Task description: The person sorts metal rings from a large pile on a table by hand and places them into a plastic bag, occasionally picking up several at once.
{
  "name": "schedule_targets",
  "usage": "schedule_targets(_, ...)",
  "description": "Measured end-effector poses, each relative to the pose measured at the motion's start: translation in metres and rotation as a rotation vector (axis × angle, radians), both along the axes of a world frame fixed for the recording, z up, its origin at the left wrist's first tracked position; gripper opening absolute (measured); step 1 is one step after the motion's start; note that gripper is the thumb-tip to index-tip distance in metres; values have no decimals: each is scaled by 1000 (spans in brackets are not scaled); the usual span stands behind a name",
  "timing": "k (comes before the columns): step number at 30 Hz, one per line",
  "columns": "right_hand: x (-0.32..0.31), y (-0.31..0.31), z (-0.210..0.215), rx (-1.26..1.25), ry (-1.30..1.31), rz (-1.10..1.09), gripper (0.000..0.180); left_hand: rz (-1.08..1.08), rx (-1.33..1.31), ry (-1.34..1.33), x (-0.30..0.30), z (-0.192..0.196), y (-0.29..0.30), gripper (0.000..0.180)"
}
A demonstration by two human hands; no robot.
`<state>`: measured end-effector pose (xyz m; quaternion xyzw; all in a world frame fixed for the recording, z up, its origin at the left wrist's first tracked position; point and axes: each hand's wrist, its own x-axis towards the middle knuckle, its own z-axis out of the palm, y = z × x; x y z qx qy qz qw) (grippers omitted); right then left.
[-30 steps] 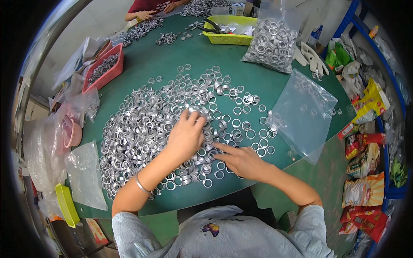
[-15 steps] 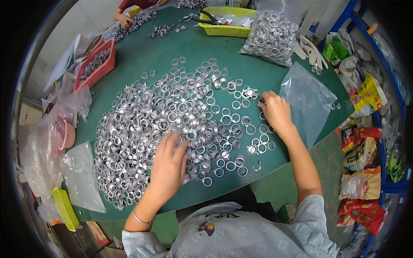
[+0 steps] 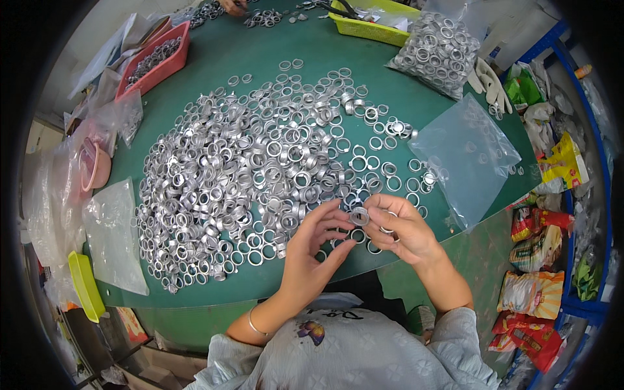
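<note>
One ring (image 3: 359,216) pinched between both hands, just above the near edge of the counter (image 3: 273,52). Right hand (image 3: 400,231) gripping it with thumb and forefinger, other fingers curled narrow, a second ring seemingly tucked under them. Left hand (image 3: 313,250) touching the same ring with thumb and forefinger tips, remaining fingers (image 3: 335,252) loosely spread below. Directly beyond, spread wide across the green top, a big heap of silver rings (image 3: 260,175), thick on the left, thinning to scattered singles near the hands. Just right of the heap, a flat clear bag (image 3: 465,156) lying open-mouthed toward the pile, a few rings beside it. Farther back on the right, a filled bag (image 3: 434,52) of rings, white gloves (image 3: 489,88) next to it. Along the far edge, a yellow-green tray (image 3: 370,23) and another person's hand (image 3: 232,6) by a smaller cluster of rings. Far left, a red tray (image 3: 156,58) holding rings, loose plastic bags (image 3: 117,237) and a pink bowl (image 3: 97,166). Off the right edge, snack packets (image 3: 536,292) on blue shelving (image 3: 588,195).
</note>
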<state>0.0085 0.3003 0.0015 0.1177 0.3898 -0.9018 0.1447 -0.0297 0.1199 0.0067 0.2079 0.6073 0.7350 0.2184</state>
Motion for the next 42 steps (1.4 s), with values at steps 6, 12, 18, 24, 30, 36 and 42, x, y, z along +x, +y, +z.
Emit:
schedule_targets(6, 10, -14, 7, 145, 53, -34, 8, 51, 77, 36, 0, -6, 5, 41)
schedule_targets(12, 11, -16, 3, 195, 104, -30, 13, 76, 80, 43, 1, -5, 5, 36)
schedule_targets(18, 9, -25, -2, -21, -152, -93, 39, 115, -121, 445, 2, -7, 7, 39)
schedule_targets(24, 3, -26, -6, -323, -237, -209, 51, 212, -94, 298, 1, -15, 9, 39)
schedule_targets(30, 5, -29, -6, -477, -191, -290, 52, 236, -105, 374, 2, -17, 8, 39)
schedule_targets(36, 5, -31, 4, -582, -265, -337, 53, 252, -152, 456, 1, -17, 8, 37)
schedule_targets(42, 12, -28, -1, -635, -278, -325, 55, 227, -179, 502, 1, -12, 10, 34)
